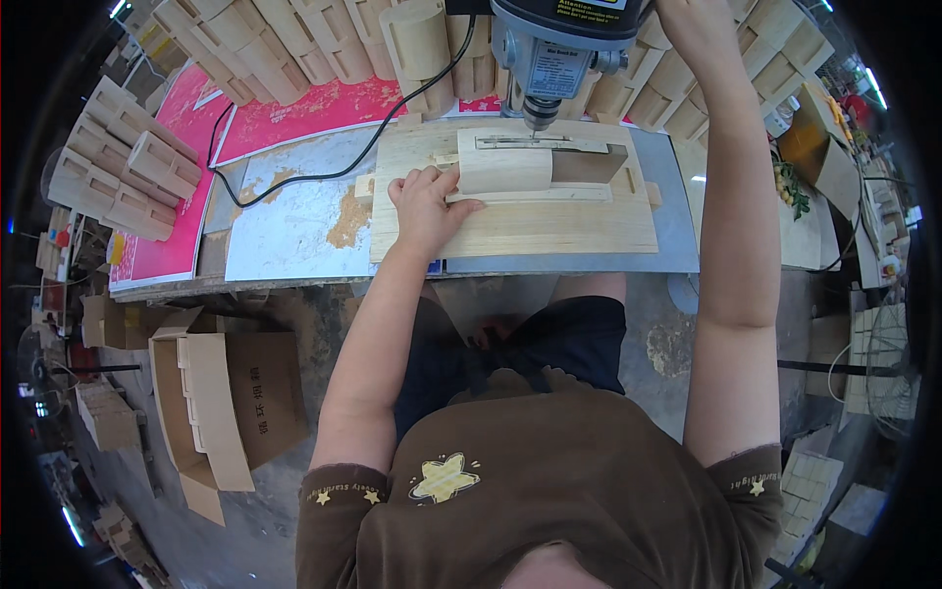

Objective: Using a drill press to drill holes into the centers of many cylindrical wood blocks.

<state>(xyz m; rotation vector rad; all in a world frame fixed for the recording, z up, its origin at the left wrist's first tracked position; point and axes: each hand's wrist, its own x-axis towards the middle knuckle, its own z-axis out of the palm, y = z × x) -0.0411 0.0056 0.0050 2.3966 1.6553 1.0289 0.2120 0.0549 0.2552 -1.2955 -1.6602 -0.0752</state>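
The camera sits up on the head of the person (549, 432), I see, and peers steeply down — the shirt (599, 481) close at the near edge, the workbench (245, 287) and drill (557, 69) farther off, floor (255, 550) to left and right — straight edges bowing outward.

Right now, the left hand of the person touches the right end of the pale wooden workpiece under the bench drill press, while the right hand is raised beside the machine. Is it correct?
Not quite: the head view shows the left hand at the left end of the pale wooden workpiece. The right hand is indeed raised beside the bench drill press.
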